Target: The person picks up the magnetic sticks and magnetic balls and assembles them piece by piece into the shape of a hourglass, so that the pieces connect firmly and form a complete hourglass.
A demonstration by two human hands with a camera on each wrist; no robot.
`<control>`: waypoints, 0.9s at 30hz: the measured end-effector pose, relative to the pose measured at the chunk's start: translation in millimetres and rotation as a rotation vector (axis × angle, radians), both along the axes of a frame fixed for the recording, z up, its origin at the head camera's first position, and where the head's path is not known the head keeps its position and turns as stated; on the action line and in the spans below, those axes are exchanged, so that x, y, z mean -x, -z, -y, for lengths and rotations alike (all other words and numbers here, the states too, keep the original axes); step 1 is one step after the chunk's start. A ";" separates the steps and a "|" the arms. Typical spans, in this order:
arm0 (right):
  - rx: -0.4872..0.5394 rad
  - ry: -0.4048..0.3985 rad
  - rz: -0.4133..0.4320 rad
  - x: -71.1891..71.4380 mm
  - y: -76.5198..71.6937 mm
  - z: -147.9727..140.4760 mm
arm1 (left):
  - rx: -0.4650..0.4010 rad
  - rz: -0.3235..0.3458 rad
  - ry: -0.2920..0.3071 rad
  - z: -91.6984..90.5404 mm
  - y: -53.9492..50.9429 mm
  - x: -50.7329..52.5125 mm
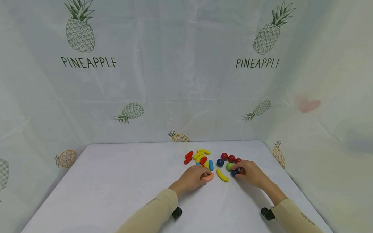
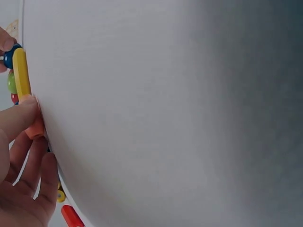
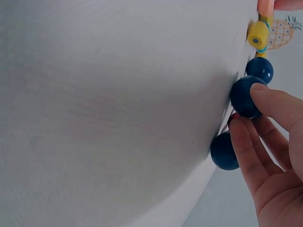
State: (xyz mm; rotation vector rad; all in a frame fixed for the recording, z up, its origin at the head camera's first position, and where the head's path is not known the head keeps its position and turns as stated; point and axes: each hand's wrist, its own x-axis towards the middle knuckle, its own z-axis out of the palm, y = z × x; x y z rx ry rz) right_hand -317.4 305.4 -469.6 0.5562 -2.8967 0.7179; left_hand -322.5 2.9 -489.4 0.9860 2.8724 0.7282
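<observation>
We find the dark blue ball (image 1: 234,173) right of centre in the lower half of the head view, pinched between the thumb and fingers of the right hand (image 1: 251,172). A little to its left, the left hand (image 1: 193,177) grips an orange piece (image 1: 209,177). The two hands are apart, and between them lies a curved yellow piece (image 1: 222,175). We judge the step in hand to be handling one small piece with each hand; the next move calls for a steady pinch, since the ball could roll. Whether the ball bears on the desk (image 1: 114,192) we cannot tell.

Just above the right hand's catch we see a green ball (image 1: 229,166), a second blue ball (image 1: 220,163) and a row of red balls (image 1: 231,158). Above the left hand sit red pieces (image 1: 188,160), more yellow pieces (image 1: 203,152) and a light blue piece (image 1: 211,165).

Both forearms slant in from the bottom of the frame and converge on the pieces, in beige sleeves (image 1: 147,215), with a black device (image 1: 267,213) at each wrist. Beyond the desk, a pineapple-print curtain (image 1: 185,78) fills the upper frame.
</observation>
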 end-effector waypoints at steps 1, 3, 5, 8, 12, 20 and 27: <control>0.001 -0.003 -0.002 0.0 0.2 0.0 | -0.003 -0.003 0.001 0.2 -0.1 0.3; 0.002 -0.003 -0.003 0.4 1.0 -0.1 | -0.004 -0.002 -0.001 0.4 0.7 1.0; 0.002 -0.005 -0.005 0.5 1.6 0.0 | -0.005 -0.004 -0.002 0.6 1.9 1.9; -0.001 -0.010 -0.010 0.2 1.5 0.4 | -0.005 -0.013 -0.002 1.3 3.9 3.1; -0.004 -0.008 -0.011 -0.9 0.5 0.9 | -0.004 -0.024 0.003 2.1 5.5 4.3; -0.010 -0.003 -0.010 -2.4 -1.2 1.7 | 0.000 -0.014 0.003 2.1 1.7 2.3; -0.010 -0.002 -0.005 -2.5 -1.9 2.0 | 0.004 -0.035 0.010 1.6 -5.8 -2.0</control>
